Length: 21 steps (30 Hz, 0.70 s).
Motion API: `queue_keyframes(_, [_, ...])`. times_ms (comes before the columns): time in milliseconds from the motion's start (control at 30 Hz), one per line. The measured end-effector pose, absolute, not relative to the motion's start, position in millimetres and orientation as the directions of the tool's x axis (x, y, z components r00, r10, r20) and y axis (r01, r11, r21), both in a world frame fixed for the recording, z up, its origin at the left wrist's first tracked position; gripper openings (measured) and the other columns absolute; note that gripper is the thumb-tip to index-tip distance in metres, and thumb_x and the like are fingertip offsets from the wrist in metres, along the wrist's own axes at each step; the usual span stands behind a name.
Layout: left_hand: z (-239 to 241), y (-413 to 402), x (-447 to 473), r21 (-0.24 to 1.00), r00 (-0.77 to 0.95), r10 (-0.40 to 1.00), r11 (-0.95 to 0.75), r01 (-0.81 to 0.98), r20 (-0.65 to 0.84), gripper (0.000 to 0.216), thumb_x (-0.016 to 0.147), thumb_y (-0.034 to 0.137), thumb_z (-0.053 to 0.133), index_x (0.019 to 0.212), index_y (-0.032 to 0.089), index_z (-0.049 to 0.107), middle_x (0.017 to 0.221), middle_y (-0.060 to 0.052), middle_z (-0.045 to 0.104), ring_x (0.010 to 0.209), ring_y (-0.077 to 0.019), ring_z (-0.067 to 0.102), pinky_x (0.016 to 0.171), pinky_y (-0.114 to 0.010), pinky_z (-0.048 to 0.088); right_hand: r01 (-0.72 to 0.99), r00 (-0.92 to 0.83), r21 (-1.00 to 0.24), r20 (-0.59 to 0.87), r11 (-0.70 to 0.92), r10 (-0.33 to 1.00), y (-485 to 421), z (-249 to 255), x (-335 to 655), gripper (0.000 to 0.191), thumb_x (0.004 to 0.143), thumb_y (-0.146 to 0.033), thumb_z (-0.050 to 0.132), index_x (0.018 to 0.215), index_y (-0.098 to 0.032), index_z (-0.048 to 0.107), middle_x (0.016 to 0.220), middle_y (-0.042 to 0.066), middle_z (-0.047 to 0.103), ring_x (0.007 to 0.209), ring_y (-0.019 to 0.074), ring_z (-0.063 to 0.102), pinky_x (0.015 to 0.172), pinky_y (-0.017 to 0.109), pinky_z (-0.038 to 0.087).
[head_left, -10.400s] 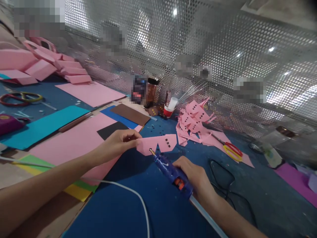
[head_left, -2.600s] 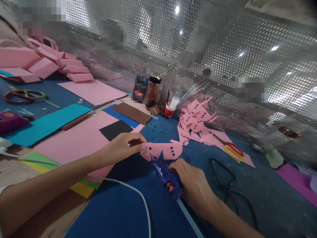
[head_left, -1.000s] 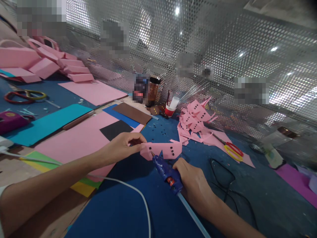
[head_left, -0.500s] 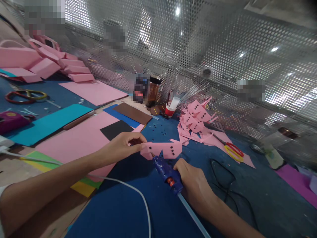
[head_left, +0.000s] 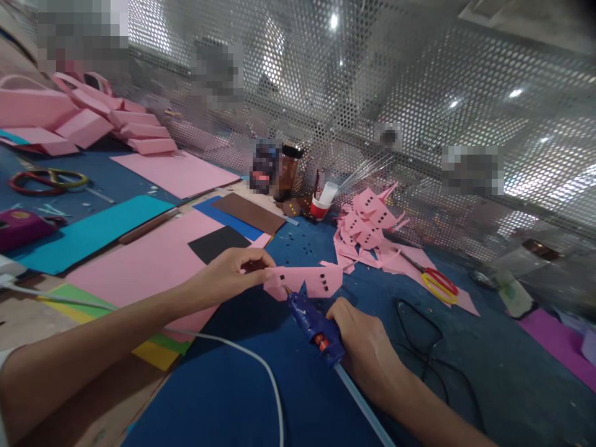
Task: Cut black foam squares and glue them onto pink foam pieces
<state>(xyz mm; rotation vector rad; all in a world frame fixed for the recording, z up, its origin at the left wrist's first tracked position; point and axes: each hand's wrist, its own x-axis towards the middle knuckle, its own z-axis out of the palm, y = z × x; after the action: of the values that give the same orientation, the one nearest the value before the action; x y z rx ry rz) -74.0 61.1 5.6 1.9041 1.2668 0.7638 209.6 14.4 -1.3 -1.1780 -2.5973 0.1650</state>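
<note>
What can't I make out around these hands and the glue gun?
All in the head view:
- Glue gun handle: mostly hidden by the right hand.
- Glue stick: its far end is cut off by the bottom edge.
- Pink paper piece: its far side faces away; nozzle contact is too small to tell.
- Purple object: cut off by the left edge.
- Dark object: blurred by pixelation.

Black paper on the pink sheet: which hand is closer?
The left hand. It pinches a pink cutout just in front of the black paper; the right hand, holding the glue gun, is farther off to the right.
</note>
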Motion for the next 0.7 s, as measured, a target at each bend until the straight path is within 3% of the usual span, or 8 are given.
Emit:
queue_keyframes(233, [6, 63, -76, 0.848, 0.324, 0.941, -0.251, 0.467, 0.101, 0.029, 0.088, 0.047, 0.056, 0.087, 0.02, 0.067, 0.082, -0.001, 0.068, 0.077, -0.0174, 0.061, 0.069, -0.027, 0.044, 0.7, -0.539, -0.403, 0.244, 0.59, 0.806, 18, -9, 214, 0.027, 0.074, -0.009, 0.055, 0.097, -0.023, 0.052, 0.089, -0.002, 0.058, 0.073, 0.0134, 0.059, 0.062, 0.023, 0.038])
queue_keyframes(400, [7, 63, -74, 0.911, 0.316, 0.945, -0.205, 0.358, 0.089, 0.029, 0.085, 0.045, 0.059, 0.086, 0.018, 0.067, 0.085, -0.004, 0.07, 0.08, -0.0194, 0.063, 0.073, -0.029, 0.047, 0.656, -0.456, -0.565, 0.231, 0.5, 0.859, 19, -6, 207, 0.009, 0.083, -0.021, 0.06, 0.091, -0.022, 0.055, 0.083, -0.002, 0.059, 0.067, 0.0115, 0.056, 0.059, 0.021, 0.038])
queue_keyframes(467, [9, 64, -75, 0.932, 0.299, 0.95, -0.185, 0.312, 0.089, 0.026, 0.085, 0.042, 0.059, 0.085, 0.018, 0.067, 0.085, -0.003, 0.07, 0.082, -0.0194, 0.063, 0.075, -0.029, 0.048, 0.64, -0.408, -0.636, 0.193, 0.431, 0.892, 16, 1, 203, 0.011, 0.086, -0.03, 0.062, 0.086, -0.021, 0.055, 0.079, -0.002, 0.058, 0.065, 0.0111, 0.054, 0.056, 0.02, 0.038])
queue_keyframes(700, [16, 72, -94, 0.985, 0.043, 0.996, -0.088, 0.15, 0.082, 0.014, 0.085, 0.029, 0.062, 0.085, 0.015, 0.066, 0.085, 0.0, 0.065, 0.082, -0.0129, 0.056, 0.078, -0.024, 0.043, 0.538, -0.315, -0.814, 0.05, 0.222, 0.948, 14, 5, 207, 0.029, 0.089, -0.048, 0.058, 0.083, -0.02, 0.054, 0.066, -0.004, 0.05, 0.057, 0.0096, 0.046, 0.049, 0.02, 0.035])
